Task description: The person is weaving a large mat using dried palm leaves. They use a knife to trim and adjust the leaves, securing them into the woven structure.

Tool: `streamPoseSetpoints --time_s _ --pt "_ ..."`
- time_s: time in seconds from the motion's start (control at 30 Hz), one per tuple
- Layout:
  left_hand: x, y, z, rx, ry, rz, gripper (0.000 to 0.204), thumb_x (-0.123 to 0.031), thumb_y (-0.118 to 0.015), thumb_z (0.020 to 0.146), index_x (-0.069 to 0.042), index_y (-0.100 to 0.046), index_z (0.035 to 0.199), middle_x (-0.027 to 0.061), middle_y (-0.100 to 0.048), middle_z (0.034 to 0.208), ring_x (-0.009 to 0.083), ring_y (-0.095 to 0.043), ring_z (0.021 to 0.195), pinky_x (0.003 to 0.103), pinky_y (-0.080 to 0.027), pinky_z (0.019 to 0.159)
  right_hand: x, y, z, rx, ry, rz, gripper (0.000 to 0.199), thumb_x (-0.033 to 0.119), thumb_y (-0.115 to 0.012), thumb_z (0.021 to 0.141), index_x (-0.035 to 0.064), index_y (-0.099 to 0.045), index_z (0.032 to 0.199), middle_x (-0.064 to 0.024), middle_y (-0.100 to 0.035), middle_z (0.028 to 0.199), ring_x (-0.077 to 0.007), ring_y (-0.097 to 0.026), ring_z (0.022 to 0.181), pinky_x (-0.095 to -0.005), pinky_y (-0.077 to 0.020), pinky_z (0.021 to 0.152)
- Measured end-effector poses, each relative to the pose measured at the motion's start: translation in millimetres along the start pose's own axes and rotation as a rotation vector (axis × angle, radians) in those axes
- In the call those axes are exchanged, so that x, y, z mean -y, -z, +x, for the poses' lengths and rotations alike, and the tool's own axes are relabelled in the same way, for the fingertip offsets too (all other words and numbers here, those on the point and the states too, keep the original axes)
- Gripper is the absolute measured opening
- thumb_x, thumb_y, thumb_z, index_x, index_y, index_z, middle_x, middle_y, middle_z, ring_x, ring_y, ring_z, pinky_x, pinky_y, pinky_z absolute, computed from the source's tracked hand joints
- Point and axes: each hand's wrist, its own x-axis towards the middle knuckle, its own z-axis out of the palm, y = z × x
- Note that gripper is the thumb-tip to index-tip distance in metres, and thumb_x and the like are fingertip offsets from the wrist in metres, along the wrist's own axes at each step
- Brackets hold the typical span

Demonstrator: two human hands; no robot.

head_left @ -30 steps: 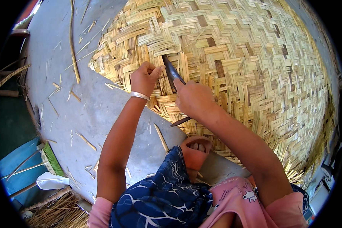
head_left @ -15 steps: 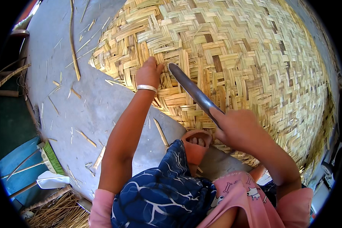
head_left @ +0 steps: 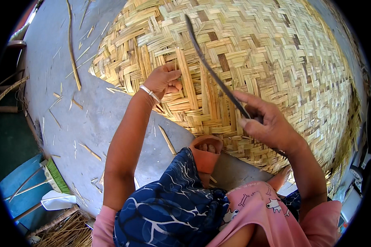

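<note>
Spread out before me lies a large woven mat (head_left: 259, 78) of pale yellow and brown flat strips. At its near left edge my left hand (head_left: 164, 81), wearing a silver bangle, is closed with thumb and fingers pinched around a thin strip. Beside these fingers a broader strip (head_left: 186, 78) stands out from the weave. Over the mat, my right hand (head_left: 270, 119) grips a long, narrow, slightly curved dark metal blade (head_left: 210, 68). Its tip points away and to the left, and its other end shows below my palm.
My foot in an orange slipper (head_left: 205, 158) rests at the mat's near edge. Loose strip scraps and a long stick (head_left: 73, 49) lie on the grey floor (head_left: 107, 111). At the lower left are a green-bristled broom (head_left: 57, 177), a white dustpan (head_left: 58, 201) and a straw bundle (head_left: 66, 232).
The blade has turned edge-on, with its tip swung up and away. My right hand has loosened its fingers around it. My left hand has turned, showing its pinching fingers beside the broader strip.
</note>
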Motion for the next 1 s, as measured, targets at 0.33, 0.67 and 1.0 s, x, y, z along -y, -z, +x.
streamPoseSetpoints --time_s 0.33,0.67,1.0 --pt "26 -2 -6 -0.477 -0.157 0.155 0.01 -0.007 -0.063 0.086 0.002 -0.065 0.082 0.0086 -0.064 0.062 0.0122 -0.062 0.047 0.024 -0.047 0.038 -4 -22 16 0.229 -0.114 -0.253 0.058 0.019 -0.063 0.077 0.0105 -0.053 0.134 -0.0073 -0.058 0.071 -0.0122 -0.054 0.062 -0.0282 -0.0456 0.061" --pt "31 8 -4 -0.384 -0.089 0.023 0.022 -0.026 -0.069 0.089 -0.008 -0.061 0.078 -0.0012 -0.058 0.063 0.0057 -0.055 0.051 0.02 -0.044 0.045 -19 -25 48 0.07 -0.011 -0.761 0.053 0.03 -0.061 0.076 0.0141 -0.059 0.127 -0.0193 -0.065 0.077 -0.0352 -0.064 0.071 -0.0421 -0.0503 0.066" --pt "20 -2 -11 -0.376 -0.072 -0.3 0.025 -0.031 -0.068 0.089 -0.009 -0.061 0.079 -0.0004 -0.058 0.063 0.0065 -0.055 0.049 0.019 -0.04 0.04 -8 -45 51 0.096 -0.014 -0.791 0.038 0.027 -0.058 0.079 0.007 -0.062 0.111 -0.017 -0.066 0.075 -0.0376 -0.064 0.072 -0.0487 -0.0503 0.066"
